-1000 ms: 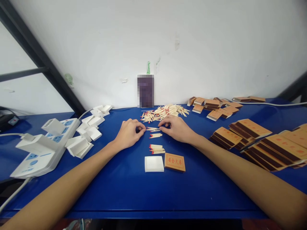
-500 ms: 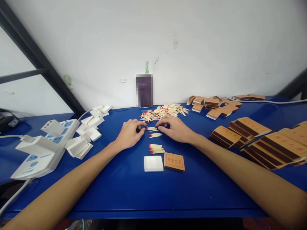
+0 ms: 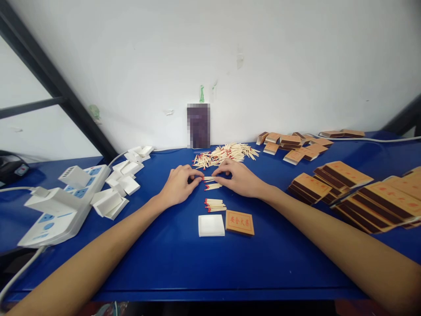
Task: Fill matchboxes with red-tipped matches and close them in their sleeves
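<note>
My left hand (image 3: 179, 186) and right hand (image 3: 240, 179), fingers curled, pinch a small bunch of matches (image 3: 208, 179) from both ends on the blue bench (image 3: 171, 259), near the loose pile (image 3: 226, 153); uneven pressure, I judge, could scatter them.

Blue desk (image 3: 164, 259), set against wall. Rear centre: match pile (image 3: 226, 153). Nearer, in line toward front edge – loose matches (image 3: 209, 179), small bundle (image 3: 213, 186), neat bundle (image 3: 215, 204), then white tray (image 3: 211, 225) just beside orange sleeve (image 3: 240, 222). Left – heap of white trays (image 3: 125, 175), power strips (image 3: 55, 210). Right: stacked sleeves (image 3: 345, 184), scattered sleeves (image 3: 292, 147) at rear.
</note>
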Demonstrator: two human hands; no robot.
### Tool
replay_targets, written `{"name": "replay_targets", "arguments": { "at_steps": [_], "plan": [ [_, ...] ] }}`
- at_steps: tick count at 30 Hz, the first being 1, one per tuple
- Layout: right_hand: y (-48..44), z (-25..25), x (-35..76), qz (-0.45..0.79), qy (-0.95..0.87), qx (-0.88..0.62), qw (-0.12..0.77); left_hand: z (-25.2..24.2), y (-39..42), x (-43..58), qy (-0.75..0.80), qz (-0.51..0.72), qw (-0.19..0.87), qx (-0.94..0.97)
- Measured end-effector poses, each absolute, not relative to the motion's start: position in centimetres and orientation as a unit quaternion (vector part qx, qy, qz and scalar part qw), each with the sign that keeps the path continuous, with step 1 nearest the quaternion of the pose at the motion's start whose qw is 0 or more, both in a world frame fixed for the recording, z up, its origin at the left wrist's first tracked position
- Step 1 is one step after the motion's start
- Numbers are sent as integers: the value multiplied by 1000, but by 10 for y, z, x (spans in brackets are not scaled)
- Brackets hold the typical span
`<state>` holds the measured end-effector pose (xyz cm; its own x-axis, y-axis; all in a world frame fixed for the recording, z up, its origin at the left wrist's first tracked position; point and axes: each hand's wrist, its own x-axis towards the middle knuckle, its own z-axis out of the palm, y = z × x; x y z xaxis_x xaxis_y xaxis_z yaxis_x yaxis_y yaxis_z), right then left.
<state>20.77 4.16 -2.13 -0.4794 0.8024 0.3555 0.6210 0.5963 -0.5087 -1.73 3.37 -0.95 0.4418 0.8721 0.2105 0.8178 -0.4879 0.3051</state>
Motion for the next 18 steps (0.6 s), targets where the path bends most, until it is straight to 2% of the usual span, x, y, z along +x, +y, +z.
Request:
{"name": "replay_targets", "arguments": {
  "at_steps": [7,18],
  "plan": [
    [32,-12,212,196,-856,-393,271,-6,32,-18,426,175,128,878],
    [25,-10,215,194,-877,-374,231,-7,30,-20,403,172,127,890]
  ]
}}
